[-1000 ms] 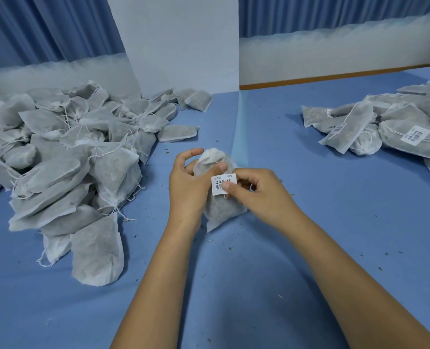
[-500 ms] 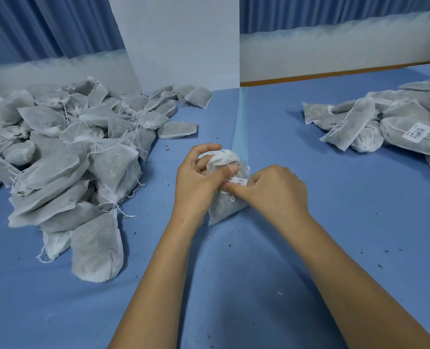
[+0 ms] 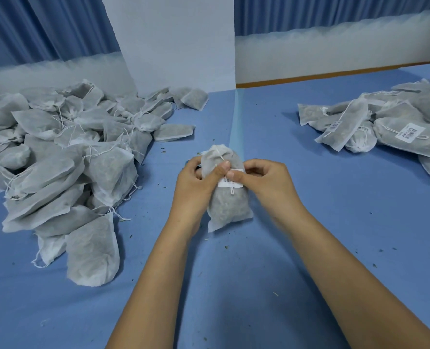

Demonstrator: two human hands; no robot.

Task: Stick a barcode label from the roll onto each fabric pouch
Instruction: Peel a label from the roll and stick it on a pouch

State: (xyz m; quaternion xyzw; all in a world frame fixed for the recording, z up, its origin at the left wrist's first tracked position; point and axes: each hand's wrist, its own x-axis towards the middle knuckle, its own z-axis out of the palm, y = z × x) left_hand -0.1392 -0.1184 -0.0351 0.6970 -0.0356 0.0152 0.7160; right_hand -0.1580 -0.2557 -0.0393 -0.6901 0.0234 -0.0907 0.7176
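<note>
A grey fabric pouch [image 3: 227, 207] with a white drawstring is held upright over the blue table, between both hands. My left hand [image 3: 196, 186] grips its left side, thumb across the front. My right hand [image 3: 265, 181] curls round the right side, with the thumb pressing a white barcode label [image 3: 230, 182] onto the pouch's front. Both thumbs meet at the label's upper edge. The label roll is not in view.
A large heap of unlabelled grey pouches [image 3: 65, 157] covers the left of the blue table [image 3: 284, 248]. A smaller pile of labelled pouches [image 3: 385, 127] lies at the far right. A white upright panel [image 3: 173, 41] stands behind. Small dried crumbs dot the cloth.
The label went from being pinched in front of the pouch to lying flat on its front. Both thumbs now press on it, and the pouch has turned more upright.
</note>
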